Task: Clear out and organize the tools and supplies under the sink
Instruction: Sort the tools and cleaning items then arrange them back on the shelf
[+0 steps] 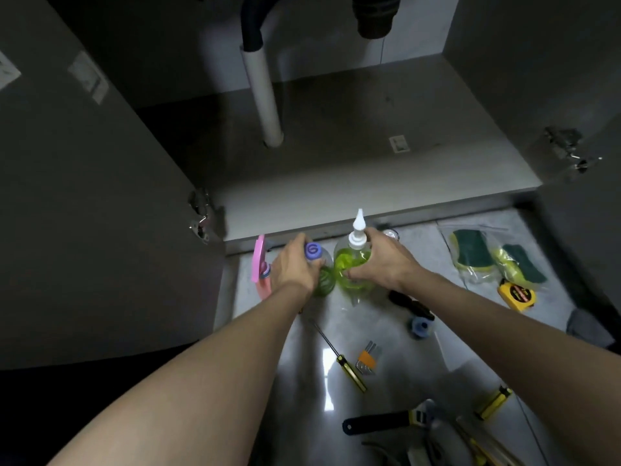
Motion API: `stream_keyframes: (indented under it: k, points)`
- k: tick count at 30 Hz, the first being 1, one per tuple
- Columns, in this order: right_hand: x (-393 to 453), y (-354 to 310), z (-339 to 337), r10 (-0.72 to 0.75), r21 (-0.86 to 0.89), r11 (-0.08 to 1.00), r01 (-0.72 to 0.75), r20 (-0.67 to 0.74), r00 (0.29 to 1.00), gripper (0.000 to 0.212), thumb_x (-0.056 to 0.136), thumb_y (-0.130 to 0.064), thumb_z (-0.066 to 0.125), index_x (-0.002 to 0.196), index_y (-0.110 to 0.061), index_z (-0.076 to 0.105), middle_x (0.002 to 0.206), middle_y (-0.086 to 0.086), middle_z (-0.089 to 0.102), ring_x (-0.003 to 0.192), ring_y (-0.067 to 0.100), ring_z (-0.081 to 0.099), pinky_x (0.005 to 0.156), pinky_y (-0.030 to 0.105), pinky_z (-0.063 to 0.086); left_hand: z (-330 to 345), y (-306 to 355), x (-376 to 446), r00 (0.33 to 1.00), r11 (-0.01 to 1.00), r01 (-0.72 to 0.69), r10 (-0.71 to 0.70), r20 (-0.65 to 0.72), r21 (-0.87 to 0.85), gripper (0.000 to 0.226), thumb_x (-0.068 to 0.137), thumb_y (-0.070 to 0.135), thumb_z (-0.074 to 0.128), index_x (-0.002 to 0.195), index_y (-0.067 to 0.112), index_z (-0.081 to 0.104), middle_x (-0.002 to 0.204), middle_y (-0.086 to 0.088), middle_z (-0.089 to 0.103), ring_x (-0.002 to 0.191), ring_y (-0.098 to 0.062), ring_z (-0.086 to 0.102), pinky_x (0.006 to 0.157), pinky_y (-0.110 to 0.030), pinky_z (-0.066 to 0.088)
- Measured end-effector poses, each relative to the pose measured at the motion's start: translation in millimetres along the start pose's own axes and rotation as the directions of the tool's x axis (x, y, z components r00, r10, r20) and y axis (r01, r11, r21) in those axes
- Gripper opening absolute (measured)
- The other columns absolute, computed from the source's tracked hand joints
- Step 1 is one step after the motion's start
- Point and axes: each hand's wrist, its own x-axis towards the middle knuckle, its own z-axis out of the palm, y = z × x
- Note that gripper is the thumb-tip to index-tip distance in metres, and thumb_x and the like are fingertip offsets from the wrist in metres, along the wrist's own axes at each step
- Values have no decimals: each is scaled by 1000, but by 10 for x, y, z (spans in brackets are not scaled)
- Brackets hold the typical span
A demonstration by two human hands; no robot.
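Note:
My left hand (291, 264) grips a green bottle with a purple cap (313, 252) just in front of the open sink cabinet. Beside it, my right hand (383, 264) wraps the body of a green soap bottle with a white pump top (357, 230). The two bottles stand close together, nearly touching, on the grey floor. A pink spray bottle (260, 264) stands to the left of my left hand. The cabinet floor (353, 163) behind them holds only a white drain pipe (265, 95).
Tools lie on the floor near me: a yellow-handled screwdriver (342, 359), an orange key set (368, 358), a black wrench (386, 422), a yellow tape measure (516, 295), bagged green-yellow sponges (484, 255) and a blue roll (420, 327). Cabinet doors stand open at both sides.

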Motion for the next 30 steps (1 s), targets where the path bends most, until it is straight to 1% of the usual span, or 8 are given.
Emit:
stream_keyframes:
  k: [6, 9, 11, 14, 21, 24, 28, 30]
  points:
    - [77, 124, 17, 40, -58, 998, -37, 63, 997, 77, 60, -51, 87, 125, -28, 51, 109, -8, 62, 101, 22, 62, 80, 34, 49, 62, -42, 6, 999, 1000, -25, 25, -25, 0, 23, 87, 26, 72, 94, 26, 50, 101, 1, 65, 97, -26, 62, 85, -42, 53]
    - [-12, 210, 105, 48, -29, 998, -47, 55, 997, 79, 62, -48, 87, 129, -28, 50, 122, -2, 64, 109, 25, 62, 89, 37, 51, 74, -60, -1, 999, 1000, -25, 25, -30, -10, 23, 87, 27, 73, 96, 27, 51, 103, 2, 65, 99, -25, 62, 85, -42, 53]
    - [-33, 201, 110, 35, -88, 996, -31, 45, 998, 80, 63, -49, 84, 130, -29, 46, 126, -2, 61, 110, 26, 61, 84, 36, 49, 67, -42, -4, 999, 1000, -13, 12, -31, -16, 24, 86, 27, 74, 95, 27, 52, 103, 3, 66, 98, -25, 62, 85, -41, 54]
    - [-63, 184, 42, 44, -234, 972, -27, 66, 997, 74, 61, -52, 79, 125, -31, 47, 122, -3, 61, 102, 25, 62, 75, 32, 42, 64, -16, -35, 999, 1000, 1, -2, -39, -26, 23, 86, 26, 74, 96, 25, 53, 104, 1, 66, 99, -26, 62, 86, -41, 53]
    - [-208, 343, -194, 206, -440, 883, -163, 53, 977, 66, 63, -56, 73, 116, -23, 52, 107, -1, 63, 90, 24, 61, 75, 34, 50, 55, -16, -120, 999, 996, 31, -33, -25, -87, 24, 86, 22, 75, 98, 25, 54, 108, 0, 67, 102, -25, 62, 90, -41, 52]
    - [-274, 428, -266, 248, -332, 917, -222, 38, 968, 64, 62, -56, 74, 112, -22, 52, 104, -1, 63, 90, 23, 62, 76, 35, 52, 38, -25, -154, 998, 987, 55, -56, -6, -153, 28, 85, 25, 75, 105, 27, 55, 114, 2, 66, 107, -24, 62, 93, -41, 52]
    - [-349, 380, -228, 167, -131, 976, -172, -45, 985, 58, 57, -65, 69, 101, -32, 51, 91, -9, 63, 80, 17, 62, 72, 36, 53, 82, -142, -241, 996, 981, 90, -93, -8, -174, 68, 84, 27, 77, 142, 22, 42, 139, -2, 53, 124, -25, 54, 104, -43, 47]
    - [-392, 320, -176, 107, -74, 991, -112, -75, 991, 58, 59, -71, 68, 99, -33, 50, 93, -11, 64, 82, 15, 62, 73, 37, 54, 145, -264, -340, 992, 986, 122, -123, -6, -112, 62, 86, 26, 73, 139, 22, 43, 129, -8, 57, 107, -26, 59, 96, -44, 50]
